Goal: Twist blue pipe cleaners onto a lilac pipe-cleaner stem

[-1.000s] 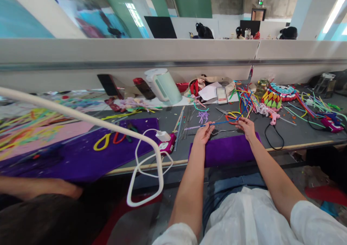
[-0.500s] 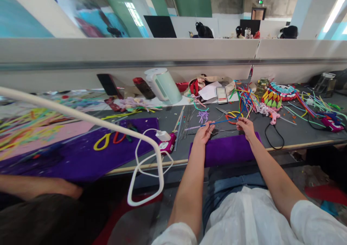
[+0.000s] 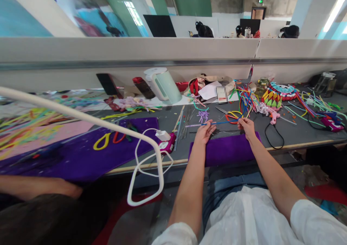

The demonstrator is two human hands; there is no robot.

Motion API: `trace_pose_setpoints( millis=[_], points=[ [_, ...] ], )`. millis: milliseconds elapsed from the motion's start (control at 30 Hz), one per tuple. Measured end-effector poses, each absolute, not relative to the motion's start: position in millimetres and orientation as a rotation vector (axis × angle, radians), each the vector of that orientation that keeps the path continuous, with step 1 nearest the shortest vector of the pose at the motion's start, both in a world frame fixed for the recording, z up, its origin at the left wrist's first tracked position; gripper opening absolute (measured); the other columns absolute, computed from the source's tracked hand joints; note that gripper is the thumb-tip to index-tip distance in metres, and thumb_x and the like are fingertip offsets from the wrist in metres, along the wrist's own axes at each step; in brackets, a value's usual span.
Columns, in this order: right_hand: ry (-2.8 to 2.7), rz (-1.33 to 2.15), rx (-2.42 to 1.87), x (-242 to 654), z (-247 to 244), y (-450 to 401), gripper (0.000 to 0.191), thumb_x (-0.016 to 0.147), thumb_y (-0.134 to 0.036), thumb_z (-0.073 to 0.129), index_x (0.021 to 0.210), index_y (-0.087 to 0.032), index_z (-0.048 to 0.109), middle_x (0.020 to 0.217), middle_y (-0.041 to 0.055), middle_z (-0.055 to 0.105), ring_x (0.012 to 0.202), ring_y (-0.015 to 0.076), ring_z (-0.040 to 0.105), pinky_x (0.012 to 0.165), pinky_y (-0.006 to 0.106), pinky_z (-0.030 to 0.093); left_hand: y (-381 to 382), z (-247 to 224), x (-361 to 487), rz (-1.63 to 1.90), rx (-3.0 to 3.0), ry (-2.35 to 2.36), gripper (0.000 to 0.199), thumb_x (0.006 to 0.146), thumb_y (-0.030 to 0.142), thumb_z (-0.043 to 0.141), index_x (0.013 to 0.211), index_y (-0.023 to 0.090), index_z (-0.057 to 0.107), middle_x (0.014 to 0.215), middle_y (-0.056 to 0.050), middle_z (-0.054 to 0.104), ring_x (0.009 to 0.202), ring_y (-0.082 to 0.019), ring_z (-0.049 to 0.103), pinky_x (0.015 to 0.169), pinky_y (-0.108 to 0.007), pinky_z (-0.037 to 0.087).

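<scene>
A blue pipe cleaner point(image 3: 225, 122) stretches between my two hands above the grey table. My left hand point(image 3: 205, 132) pinches it, fingers pointing up and right, and a pale purple length sticks out to the left. At its other side my right hand point(image 3: 246, 127) is closed on the blue strand, which bends upward beyond the fingertips. A thin wire curves between the hands below it. Under my wrists lies a folded purple cloth point(image 3: 230, 151) at the table edge. Scissors point(image 3: 231, 117) with orange and yellow handles rest just behind the strand, near a small pile of purple pieces point(image 3: 202, 115).
To the left are a white lamp arm point(image 3: 92, 111), a magenta power strip point(image 3: 168, 143) and another purple cloth point(image 3: 135, 154). Behind stand a mint kettle point(image 3: 164, 85) and a bag point(image 3: 211, 84). A pink glue gun point(image 3: 273, 117) lies right. A co-worker's arm point(image 3: 40, 187) shows at lower left.
My right hand has moved slightly to the right along the blue pipe cleaner. My left hand has shifted only a little.
</scene>
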State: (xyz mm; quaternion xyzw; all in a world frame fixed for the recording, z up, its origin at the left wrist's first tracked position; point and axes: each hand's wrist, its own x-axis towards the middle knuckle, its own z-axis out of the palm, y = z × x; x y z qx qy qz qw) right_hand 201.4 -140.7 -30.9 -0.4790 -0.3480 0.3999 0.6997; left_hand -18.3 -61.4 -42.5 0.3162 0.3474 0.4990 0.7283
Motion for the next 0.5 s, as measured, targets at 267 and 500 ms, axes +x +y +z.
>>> trace_pose_setpoints(
  millis=[267,500],
  points=[
    [-0.734,0.849,-1.062,202.6,-32.9,-138.9,0.027,0.063,-0.041,0.069,0.068,-0.016,0.060,0.055,-0.0020,0.059,0.044,0.0079,0.051,0.044,0.020,0.043,-65.2,-38.1,-14.9,1.082,0.770,0.859,0.039,0.080,0.047,0.054,0.096,0.011,0.057,0.078,-0.011,0.066,0.069,-0.021,0.067,0.061,-0.033,0.054],
    [-0.661,0.829,-1.094,203.6,-33.2,-137.7,0.029,0.062,-0.042,0.068,0.069,-0.015,0.059,0.055,-0.0019,0.058,0.045,0.0081,0.051,0.043,0.020,0.045,-56.4,-40.9,-19.2,1.086,0.530,0.732,0.035,0.086,0.046,0.045,0.078,0.013,0.053,0.078,-0.013,0.066,0.084,-0.023,0.067,0.072,-0.033,0.054]
  ],
)
